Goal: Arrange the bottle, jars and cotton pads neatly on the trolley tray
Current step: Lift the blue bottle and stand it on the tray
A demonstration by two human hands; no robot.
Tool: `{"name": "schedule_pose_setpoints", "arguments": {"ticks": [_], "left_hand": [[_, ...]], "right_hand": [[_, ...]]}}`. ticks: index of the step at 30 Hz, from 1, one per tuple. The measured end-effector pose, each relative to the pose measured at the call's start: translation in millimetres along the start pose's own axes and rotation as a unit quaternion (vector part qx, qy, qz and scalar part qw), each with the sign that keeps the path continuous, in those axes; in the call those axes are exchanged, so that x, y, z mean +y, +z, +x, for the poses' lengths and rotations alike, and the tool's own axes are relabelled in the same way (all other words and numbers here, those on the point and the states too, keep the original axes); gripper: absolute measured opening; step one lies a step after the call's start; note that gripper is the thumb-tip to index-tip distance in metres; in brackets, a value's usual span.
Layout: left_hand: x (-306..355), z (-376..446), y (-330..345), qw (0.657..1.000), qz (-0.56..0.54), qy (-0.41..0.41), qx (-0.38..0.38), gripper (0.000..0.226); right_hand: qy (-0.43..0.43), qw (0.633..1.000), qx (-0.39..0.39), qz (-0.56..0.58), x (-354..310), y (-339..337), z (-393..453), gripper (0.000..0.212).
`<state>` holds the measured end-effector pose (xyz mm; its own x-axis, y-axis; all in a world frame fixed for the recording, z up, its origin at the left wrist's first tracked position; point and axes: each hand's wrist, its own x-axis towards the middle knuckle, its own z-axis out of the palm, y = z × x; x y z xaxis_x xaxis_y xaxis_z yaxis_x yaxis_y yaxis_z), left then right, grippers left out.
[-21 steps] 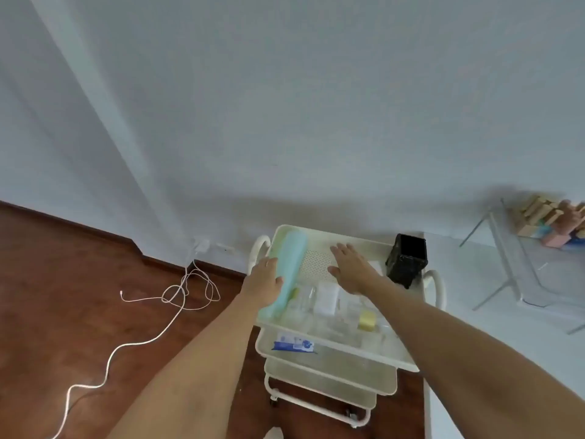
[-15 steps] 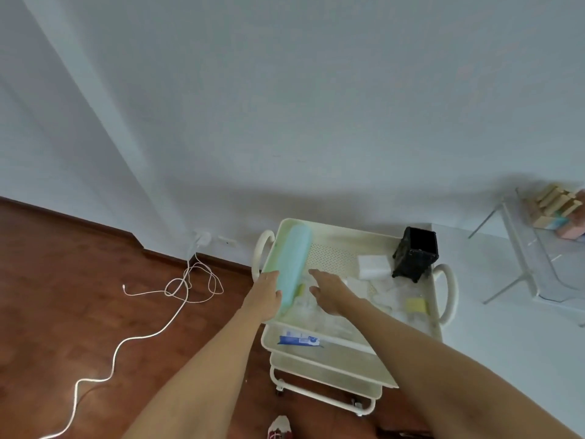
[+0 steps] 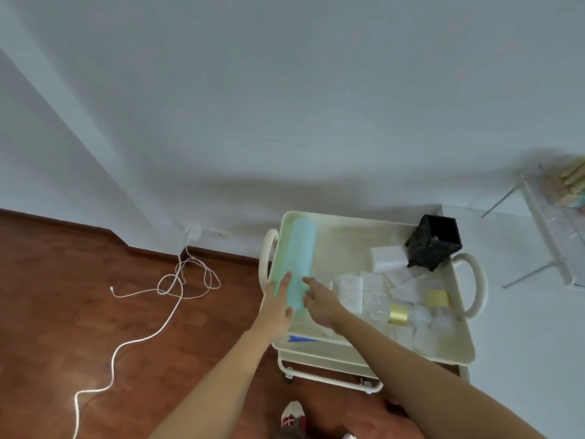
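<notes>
A tall pale-green bottle (image 3: 300,258) lies lengthwise along the left side of the cream trolley tray (image 3: 456,353). My left hand (image 3: 278,304) holds its near end, fingers along the left side and thumb under the base. My right hand (image 3: 319,301) is spread, fingertips touching the bottle's right side. White square cotton pads (image 3: 349,289) lie scattered in the tray's middle. Two clear jars with gold bands (image 3: 399,314) (image 3: 438,299) lie on their sides to the right among more pads.
A black container (image 3: 435,245) stands at the tray's back right corner, a white block (image 3: 387,258) beside it. The trolley has side handles (image 3: 474,286) and lower shelves holding a blue-labelled pack (image 3: 299,339). A white cable (image 3: 177,289) trails over the wooden floor at left. A wire rack (image 3: 550,236) stands at right.
My right hand moved left from the tray's middle to the bottle's near end. The bottle settled flatter along the tray's left side, my left hand still at its base.
</notes>
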<state>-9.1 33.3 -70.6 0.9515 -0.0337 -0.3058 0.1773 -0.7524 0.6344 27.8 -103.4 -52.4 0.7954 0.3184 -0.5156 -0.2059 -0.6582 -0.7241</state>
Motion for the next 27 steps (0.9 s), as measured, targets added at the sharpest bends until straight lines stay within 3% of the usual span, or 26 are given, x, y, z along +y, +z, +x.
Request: {"name": "schedule_pose_setpoints", "arguments": {"ticks": [10, 15, 21, 24, 27], "left_hand": [[13, 14, -26, 0.992, -0.124, -0.016, -0.026, 0.082], [37, 25, -70, 0.980, -0.193, -0.035, -0.015, 0.067], [74, 38, -105, 0.970, -0.241, -0.019, -0.004, 0.075], [86, 44, -112, 0.976, -0.217, 0.008, -0.007, 0.083], [98, 54, -114, 0.980, -0.191, 0.031, 0.040, 0.078]], "right_hand": [[0.038, 0.978, -0.014, 0.205, -8, -21, -1, 0.076], [-0.011, 0.983, 0.008, 0.185, -23, -47, -5, 0.097], [-0.072, 0.978, 0.061, 0.187, -38, -78, 1, 0.099], [-0.102, 0.976, 0.087, 0.174, -46, -100, 8, 0.089], [-0.142, 0.975, 0.095, 0.143, -55, -123, 19, 0.077]]}}
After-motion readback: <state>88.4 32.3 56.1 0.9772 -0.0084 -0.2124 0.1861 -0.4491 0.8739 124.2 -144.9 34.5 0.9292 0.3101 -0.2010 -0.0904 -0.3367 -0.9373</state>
